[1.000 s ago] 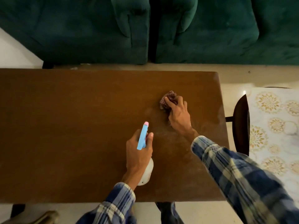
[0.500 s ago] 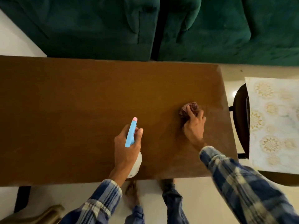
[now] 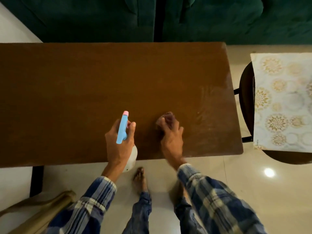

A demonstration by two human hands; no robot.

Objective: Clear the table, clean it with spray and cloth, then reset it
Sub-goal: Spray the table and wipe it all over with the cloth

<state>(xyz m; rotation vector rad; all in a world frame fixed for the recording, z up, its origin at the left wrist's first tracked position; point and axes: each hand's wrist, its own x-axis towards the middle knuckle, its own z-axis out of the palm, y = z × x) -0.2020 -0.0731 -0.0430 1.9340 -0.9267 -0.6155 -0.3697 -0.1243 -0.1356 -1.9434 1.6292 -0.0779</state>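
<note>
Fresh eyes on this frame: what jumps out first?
The blue spray bottle with its pink tip, gripped in the left hand above the table's near edge. Just right of it, the right hand holds a crumpled cloth against the brown table, with pale wipe streaks toward its right end.

cloth [image 3: 166, 118] on table [image 3: 67, 98] | spray bottle [image 3: 122, 127] left of cloth

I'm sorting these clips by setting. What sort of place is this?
Probably a home living room: a dark green sofa stands just behind the wooden table, and a chair with a patterned cover sits beside it on a pale tiled floor.
</note>
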